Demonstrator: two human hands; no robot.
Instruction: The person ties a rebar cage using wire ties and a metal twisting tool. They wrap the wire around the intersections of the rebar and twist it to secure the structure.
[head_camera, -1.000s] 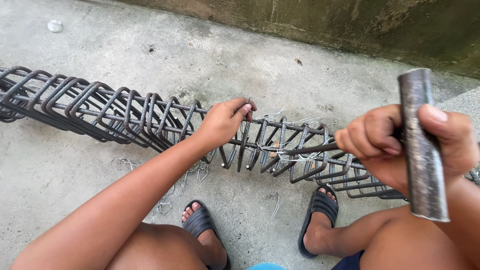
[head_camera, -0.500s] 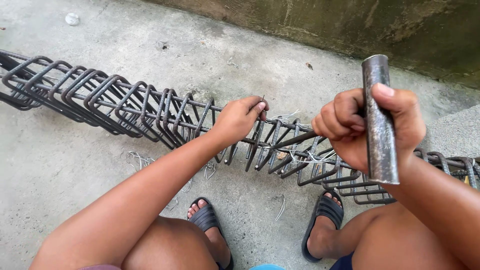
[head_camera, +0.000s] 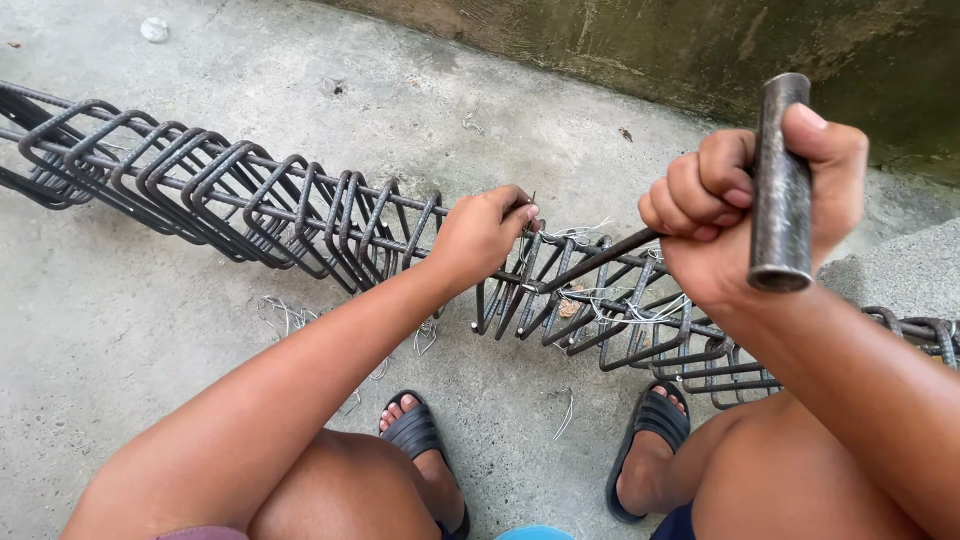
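Seen through my head camera, a person crouches over a long rebar cage (head_camera: 300, 215) that lies on its side across the concrete floor (head_camera: 120, 330), running from the upper left to the lower right of the view. My left hand (head_camera: 480, 235) rests on the top of the cage near its middle, fingers curled and pinched together on a thin tie wire (head_camera: 530, 203) at one of the stirrups. My right hand (head_camera: 745, 215) is wrapped tight around a short steel pipe handle (head_camera: 780, 185), thumb pressed along its side; the handle stands nearly upright, and a slim metal rod (head_camera: 600, 262) runs from under the fist down into the cage, ending just beside the left hand's fingertips. Pale strands of wire (head_camera: 640, 305) are looped among the bars beneath the rod, and loose offcuts (head_camera: 285, 315) lie on the floor in front of the cage. Both feet, in black sandals (head_camera: 415, 440), sit on the concrete below. A stained concrete wall (head_camera: 650, 40) rises behind the cage.
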